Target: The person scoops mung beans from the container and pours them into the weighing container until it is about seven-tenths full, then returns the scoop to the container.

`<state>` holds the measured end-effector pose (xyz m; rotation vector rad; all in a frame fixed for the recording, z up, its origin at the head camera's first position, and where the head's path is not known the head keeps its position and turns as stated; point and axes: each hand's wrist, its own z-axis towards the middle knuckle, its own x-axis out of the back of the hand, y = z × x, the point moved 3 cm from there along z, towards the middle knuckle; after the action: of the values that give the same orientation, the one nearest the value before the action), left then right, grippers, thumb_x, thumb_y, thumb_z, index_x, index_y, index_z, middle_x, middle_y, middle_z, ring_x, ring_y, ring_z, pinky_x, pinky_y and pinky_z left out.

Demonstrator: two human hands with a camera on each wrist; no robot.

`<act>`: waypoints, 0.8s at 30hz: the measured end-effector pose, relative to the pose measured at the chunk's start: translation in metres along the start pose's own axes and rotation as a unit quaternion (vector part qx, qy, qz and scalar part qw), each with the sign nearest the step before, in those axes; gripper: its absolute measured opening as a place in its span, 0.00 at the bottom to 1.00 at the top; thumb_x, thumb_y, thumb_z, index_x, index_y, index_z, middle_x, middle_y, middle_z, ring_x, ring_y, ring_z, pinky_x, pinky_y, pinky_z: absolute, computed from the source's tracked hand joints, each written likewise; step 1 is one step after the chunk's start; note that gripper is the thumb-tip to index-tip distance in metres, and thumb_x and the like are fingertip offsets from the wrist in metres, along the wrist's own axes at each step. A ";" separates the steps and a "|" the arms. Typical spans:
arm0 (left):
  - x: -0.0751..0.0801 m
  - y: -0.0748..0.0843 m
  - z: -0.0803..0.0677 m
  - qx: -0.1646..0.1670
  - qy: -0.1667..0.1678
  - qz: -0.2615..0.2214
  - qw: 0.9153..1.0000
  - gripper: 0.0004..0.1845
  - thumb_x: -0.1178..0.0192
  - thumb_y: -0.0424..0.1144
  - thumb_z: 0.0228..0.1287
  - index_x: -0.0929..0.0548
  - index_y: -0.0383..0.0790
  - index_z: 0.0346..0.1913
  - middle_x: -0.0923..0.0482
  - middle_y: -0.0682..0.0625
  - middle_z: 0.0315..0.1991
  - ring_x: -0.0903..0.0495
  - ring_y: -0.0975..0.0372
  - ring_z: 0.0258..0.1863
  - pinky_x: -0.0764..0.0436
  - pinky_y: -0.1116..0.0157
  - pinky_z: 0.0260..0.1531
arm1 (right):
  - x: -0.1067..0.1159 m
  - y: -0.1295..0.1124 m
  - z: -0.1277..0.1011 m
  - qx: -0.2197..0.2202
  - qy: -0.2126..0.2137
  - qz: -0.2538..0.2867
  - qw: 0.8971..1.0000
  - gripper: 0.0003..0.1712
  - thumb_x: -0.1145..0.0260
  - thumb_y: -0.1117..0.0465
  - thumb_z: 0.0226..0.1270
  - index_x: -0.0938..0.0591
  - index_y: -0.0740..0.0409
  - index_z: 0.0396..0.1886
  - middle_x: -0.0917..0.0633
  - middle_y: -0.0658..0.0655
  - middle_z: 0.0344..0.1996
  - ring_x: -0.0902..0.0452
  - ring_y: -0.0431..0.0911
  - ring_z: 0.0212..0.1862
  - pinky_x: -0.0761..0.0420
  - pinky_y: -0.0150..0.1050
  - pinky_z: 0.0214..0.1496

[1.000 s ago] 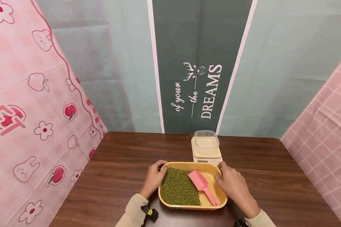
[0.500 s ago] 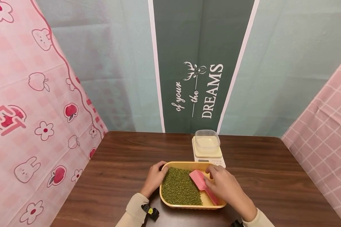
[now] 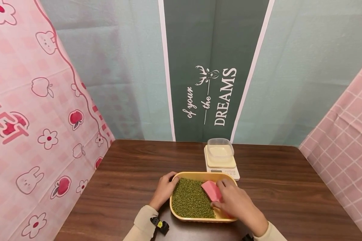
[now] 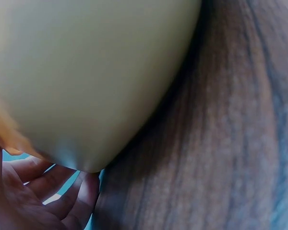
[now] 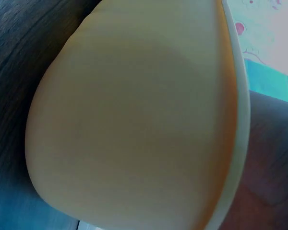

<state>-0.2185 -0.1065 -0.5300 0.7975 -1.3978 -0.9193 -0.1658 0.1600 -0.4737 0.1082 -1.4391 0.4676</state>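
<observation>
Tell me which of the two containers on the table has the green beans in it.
The yellow tray nearest the person, held by both hands, holds the green beans and a pink scoop. The clear tub behind it, on the scale, has no beans.

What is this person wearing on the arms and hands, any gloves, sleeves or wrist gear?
No gloves: the left hand and right hand are bare. Both arms wear cream long sleeves. A small black wrist device with a yellow spot sits at the left cuff.
</observation>
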 end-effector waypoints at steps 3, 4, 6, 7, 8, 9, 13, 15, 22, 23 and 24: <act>0.000 0.000 0.000 -0.001 -0.001 0.000 1.000 0.14 0.44 0.45 0.80 0.11 0.43 0.52 0.13 0.49 0.43 0.21 0.62 0.39 0.22 0.63 0.44 | -0.002 -0.001 -0.001 0.000 -0.009 -0.010 1.000 0.36 0.12 0.45 0.46 0.20 0.55 0.49 0.19 0.51 0.41 0.27 0.43 0.34 0.23 0.44 0.30; 0.000 0.000 0.000 -0.001 -0.001 -0.001 1.000 0.14 0.44 0.45 0.80 0.11 0.43 0.52 0.13 0.49 0.43 0.21 0.62 0.39 0.22 0.63 0.44 | -0.002 -0.001 -0.001 0.000 -0.011 -0.012 1.000 0.36 0.12 0.46 0.47 0.20 0.56 0.50 0.19 0.52 0.39 0.26 0.44 0.34 0.23 0.46 0.30; 0.000 0.000 0.000 -0.004 0.000 0.001 1.000 0.14 0.44 0.45 0.80 0.11 0.43 0.52 0.13 0.50 0.43 0.21 0.62 0.39 0.22 0.63 0.44 | -0.004 -0.002 -0.002 -0.003 -0.018 -0.012 1.000 0.34 0.13 0.49 0.48 0.20 0.56 0.50 0.20 0.50 0.33 0.27 0.45 0.31 0.24 0.47 0.29; -0.001 0.000 0.000 -0.005 0.001 0.001 1.000 0.14 0.44 0.45 0.80 0.11 0.43 0.52 0.13 0.50 0.43 0.21 0.62 0.39 0.22 0.63 0.44 | -0.004 -0.002 -0.002 -0.004 -0.021 -0.012 1.000 0.33 0.13 0.50 0.49 0.21 0.56 0.49 0.21 0.49 0.30 0.28 0.45 0.30 0.25 0.47 0.28; -0.001 0.000 0.000 -0.005 0.001 0.001 1.000 0.14 0.44 0.45 0.80 0.11 0.43 0.51 0.14 0.50 0.42 0.21 0.62 0.39 0.22 0.63 0.44 | -0.004 -0.002 -0.002 -0.004 -0.023 -0.012 1.000 0.32 0.14 0.51 0.49 0.21 0.56 0.48 0.23 0.49 0.26 0.28 0.45 0.29 0.26 0.47 0.27; -0.001 0.000 -0.001 -0.005 0.001 0.001 1.000 0.13 0.44 0.44 0.80 0.11 0.43 0.51 0.14 0.50 0.42 0.21 0.62 0.39 0.23 0.63 0.43 | -0.004 -0.003 -0.002 -0.003 -0.024 -0.012 1.000 0.31 0.14 0.52 0.50 0.22 0.56 0.47 0.26 0.48 0.24 0.29 0.45 0.27 0.27 0.47 0.26; -0.001 0.000 -0.001 -0.002 0.002 0.000 1.000 0.13 0.44 0.44 0.80 0.11 0.43 0.50 0.14 0.50 0.41 0.21 0.62 0.39 0.23 0.63 0.43 | -0.005 -0.003 -0.003 0.001 -0.022 -0.009 1.000 0.28 0.16 0.55 0.51 0.22 0.55 0.47 0.27 0.47 0.21 0.32 0.44 0.25 0.28 0.46 0.25; -0.001 0.000 -0.001 -0.002 0.004 0.001 1.000 0.13 0.44 0.44 0.80 0.11 0.43 0.50 0.14 0.50 0.42 0.21 0.62 0.39 0.22 0.62 0.44 | -0.005 -0.003 -0.003 0.005 -0.018 -0.008 1.000 0.27 0.16 0.56 0.52 0.23 0.55 0.46 0.28 0.46 0.21 0.32 0.44 0.24 0.29 0.45 0.24; -0.001 -0.001 0.000 0.000 0.006 0.002 1.000 0.13 0.44 0.43 0.79 0.10 0.43 0.49 0.14 0.50 0.41 0.21 0.62 0.38 0.23 0.63 0.43 | -0.003 -0.002 -0.001 0.011 0.026 -0.006 1.000 0.21 0.20 0.62 0.53 0.19 0.60 0.43 0.23 0.51 0.21 0.28 0.44 0.25 0.27 0.43 0.23; -0.001 -0.001 0.000 0.001 0.005 0.001 1.000 0.13 0.44 0.44 0.79 0.10 0.43 0.49 0.14 0.50 0.41 0.21 0.62 0.38 0.23 0.63 0.43 | -0.002 -0.002 -0.001 0.012 0.036 -0.007 0.999 0.20 0.20 0.63 0.52 0.19 0.60 0.42 0.23 0.52 0.21 0.28 0.44 0.24 0.27 0.42 0.23; -0.001 -0.001 0.000 0.001 0.005 0.001 1.000 0.13 0.44 0.44 0.79 0.10 0.43 0.49 0.14 0.50 0.41 0.21 0.62 0.39 0.23 0.63 0.43 | -0.001 -0.002 0.000 0.014 0.044 -0.008 0.999 0.19 0.20 0.63 0.51 0.19 0.60 0.40 0.23 0.52 0.22 0.28 0.44 0.24 0.26 0.41 0.24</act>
<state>-0.2181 -0.1062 -0.5317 0.7999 -1.3908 -0.9116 -0.1646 0.1578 -0.4744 0.1207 -1.3449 0.4750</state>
